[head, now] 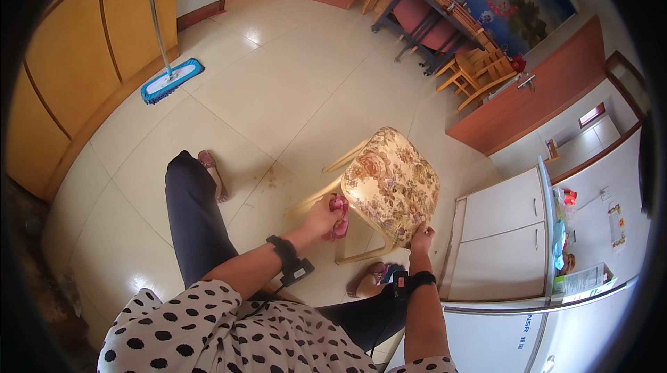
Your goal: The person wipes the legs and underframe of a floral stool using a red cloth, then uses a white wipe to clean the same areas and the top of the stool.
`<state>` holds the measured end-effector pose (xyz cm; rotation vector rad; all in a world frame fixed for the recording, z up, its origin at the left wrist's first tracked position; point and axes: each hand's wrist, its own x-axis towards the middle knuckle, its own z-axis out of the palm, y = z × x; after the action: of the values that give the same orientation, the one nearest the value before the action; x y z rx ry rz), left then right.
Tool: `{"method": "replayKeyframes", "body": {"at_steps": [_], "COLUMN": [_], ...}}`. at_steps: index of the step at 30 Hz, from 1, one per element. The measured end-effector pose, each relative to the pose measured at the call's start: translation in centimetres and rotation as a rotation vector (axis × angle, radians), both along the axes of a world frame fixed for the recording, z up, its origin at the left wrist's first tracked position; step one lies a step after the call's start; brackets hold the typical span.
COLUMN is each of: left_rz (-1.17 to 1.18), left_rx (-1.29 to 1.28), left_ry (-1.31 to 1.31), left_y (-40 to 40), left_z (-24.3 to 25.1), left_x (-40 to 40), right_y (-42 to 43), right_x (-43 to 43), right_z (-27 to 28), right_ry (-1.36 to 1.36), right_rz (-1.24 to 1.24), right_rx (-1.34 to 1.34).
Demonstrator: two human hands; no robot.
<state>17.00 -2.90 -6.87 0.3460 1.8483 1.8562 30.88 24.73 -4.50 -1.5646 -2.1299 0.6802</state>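
My left hand (321, 215) is closed around a crumpled pink and red cloth (340, 216), just beside the near left edge of a stool. The stool (393, 185) has a square, rounded seat with a floral cover and pale tubular legs. At the seat's near right corner, my right hand (422, 237) grips the edge. The stool stands in front of my legs, its legs showing to the left and below the seat. Whether the stool is tilted is hard to tell.
A blue flat mop (172, 80) leans by wooden cabinets (104, 24) at the left. White cabinets (500, 232) and a white appliance (479, 339) line the right. Farther off are a table (432, 19), wooden chairs (474, 73) and an open brown door (536, 86). Dark marks (272, 175) spot the tiled floor.
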Motion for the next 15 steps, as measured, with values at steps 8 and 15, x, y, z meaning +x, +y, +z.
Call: {"method": "replayKeyframes", "body": {"at_steps": [8,15], "left_rz": [0.086,0.42], "left_rx": [-0.031,-0.036], "left_ry": [0.055,0.232], "left_y": [1.4,3.6], "left_z": [-1.2,3.4], "left_x": [-4.2,-8.0], "right_y": [-5.4,-10.1], "right_x": [1.1,3.5], "right_z": [-1.9,7.8], "right_ry": [0.414,0.182], "right_rz": [-0.243,0.126], "right_rx": [-0.25,-0.569]}}
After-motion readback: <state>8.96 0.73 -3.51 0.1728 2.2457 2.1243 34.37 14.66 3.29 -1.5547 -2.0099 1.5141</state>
